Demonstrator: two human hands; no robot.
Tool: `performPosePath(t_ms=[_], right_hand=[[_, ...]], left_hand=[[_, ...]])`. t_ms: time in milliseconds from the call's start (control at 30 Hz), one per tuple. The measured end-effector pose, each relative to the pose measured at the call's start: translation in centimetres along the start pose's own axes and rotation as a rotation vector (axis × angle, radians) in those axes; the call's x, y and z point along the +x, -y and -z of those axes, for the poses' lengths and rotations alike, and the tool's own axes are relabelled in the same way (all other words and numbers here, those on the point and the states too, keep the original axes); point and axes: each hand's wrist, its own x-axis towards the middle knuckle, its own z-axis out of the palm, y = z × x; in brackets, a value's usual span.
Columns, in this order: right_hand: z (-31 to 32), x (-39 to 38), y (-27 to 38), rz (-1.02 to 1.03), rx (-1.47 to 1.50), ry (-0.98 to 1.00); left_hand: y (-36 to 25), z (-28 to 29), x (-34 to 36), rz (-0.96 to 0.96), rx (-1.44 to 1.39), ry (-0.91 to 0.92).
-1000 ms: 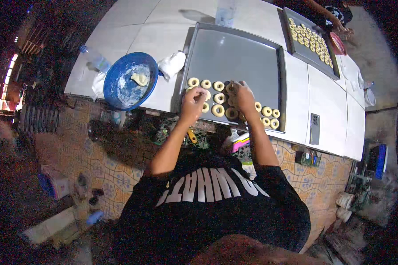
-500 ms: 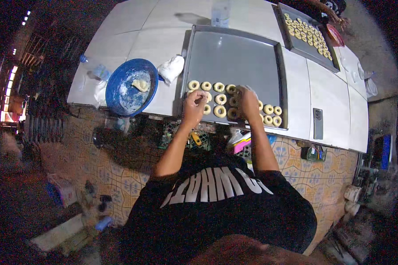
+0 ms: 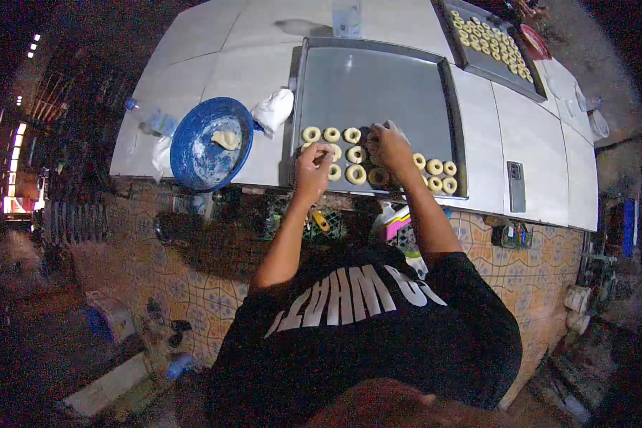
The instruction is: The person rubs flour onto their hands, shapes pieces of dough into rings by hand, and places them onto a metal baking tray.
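Observation:
A large grey metal tray (image 3: pixel 378 85) holds rows of pale dough rings (image 3: pixel 356 174) along its near side. My left hand (image 3: pixel 315 160) is closed at the tray's lower left, thumb and fingertips pinched on a pale dough ring (image 3: pixel 334 152). My right hand (image 3: pixel 394 150), whitish at the fingertips, is curled over the middle of the rows; what its fingers hold is hidden. More rings (image 3: pixel 434 166) lie to its right. Left of the tray, a blue bowl (image 3: pixel 191 143) contains a lump of dough (image 3: pixel 225 139) and white flour, beside a white cloth (image 3: pixel 271 110).
A second tray of dough rings (image 3: pixel 496 46) stands at the back right, beside a red bowl (image 3: pixel 537 41) and part of another person's hand (image 3: pixel 535 13). A phone (image 3: pixel 516 187) lies on the white tiled table (image 3: pixel 478 128), with plastic bottles (image 3: pixel 347 20) at the back and left (image 3: pixel 162 123).
My right hand has shifted slightly toward the back of the tray over the rings. My left hand stays at nearly the same spot, fingers still closed. The whole view has shifted slightly.

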Motion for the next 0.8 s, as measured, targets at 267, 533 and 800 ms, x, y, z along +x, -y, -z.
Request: performPosePath(t_ms=[267, 533, 800], right_hand=[[-1.4, 0.1, -1.7, 0.051, 0.027, -0.019], [-0.6, 0.2, -0.9, 0.073, 0.062, 0.012], [0.8, 2.9, 0.6, 0.277, 0.05, 0.178]], left_hand=[[0.1, -0.1, 0.1, -0.022, 0.005, -0.014], [0.1, 0.2, 0.0, 0.063, 0.024, 0.025], [-0.7, 0.0, -0.1, 0.065, -0.011, -0.001]])
